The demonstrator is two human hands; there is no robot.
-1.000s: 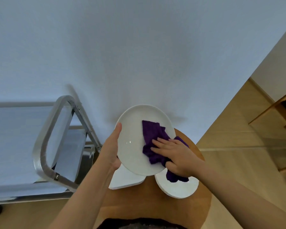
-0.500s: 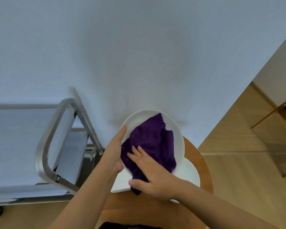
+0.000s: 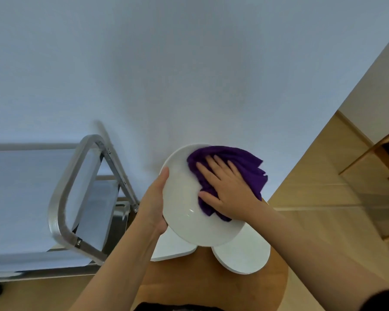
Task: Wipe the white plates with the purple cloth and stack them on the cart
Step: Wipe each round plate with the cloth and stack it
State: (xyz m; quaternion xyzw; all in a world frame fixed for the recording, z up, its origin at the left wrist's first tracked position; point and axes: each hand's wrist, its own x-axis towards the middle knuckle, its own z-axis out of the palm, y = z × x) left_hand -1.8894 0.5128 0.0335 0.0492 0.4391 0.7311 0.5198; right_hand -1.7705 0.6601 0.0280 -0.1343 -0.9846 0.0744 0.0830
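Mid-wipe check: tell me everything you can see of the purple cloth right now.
The purple cloth is a deep violet, soft, towel-like fabric, bunched into folds rather than spread flat. It lies on the upper right part of the held white plate, its far edge hanging past the plate's rim. The right hand presses it down with straight, spread fingers, covering its middle; a fold pokes out below the palm. The left hand touches only the plate.

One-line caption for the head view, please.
Left hand grips a white plate while the right hand presses a purple cloth on it, above a wooden table.
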